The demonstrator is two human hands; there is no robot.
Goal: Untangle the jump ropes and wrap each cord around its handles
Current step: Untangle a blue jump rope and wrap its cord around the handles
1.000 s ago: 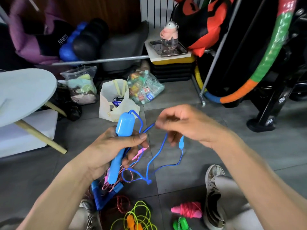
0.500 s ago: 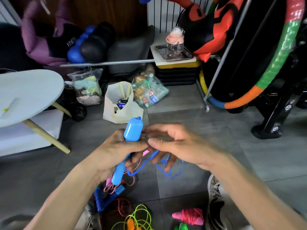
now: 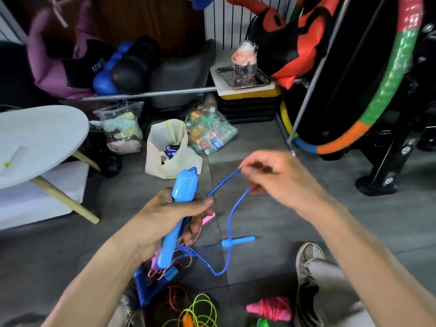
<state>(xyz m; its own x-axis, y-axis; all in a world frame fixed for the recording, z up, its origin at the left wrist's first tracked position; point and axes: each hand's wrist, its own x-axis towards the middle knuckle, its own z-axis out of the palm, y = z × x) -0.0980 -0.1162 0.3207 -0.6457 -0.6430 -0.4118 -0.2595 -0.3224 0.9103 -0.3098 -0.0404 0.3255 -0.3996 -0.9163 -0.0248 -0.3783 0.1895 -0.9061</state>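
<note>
Grey floor (image 3: 271, 232), hand-held blue rope (image 3: 232, 213)

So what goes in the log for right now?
left hand: grips blue handle | right hand: pinches blue cord | cord: unwrapped

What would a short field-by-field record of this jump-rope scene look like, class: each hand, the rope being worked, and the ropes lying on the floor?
left hand: grips the blue handle, upright
right hand: pinches the blue cord, pulled out to the side
blue cord: hangs in a loose loop, unwrapped
tangle: red-and-white twisted cord caught with the blue handle
pink rope: on the floor, cord already wound
yellow-green rope: on the floor, loose coils
</note>
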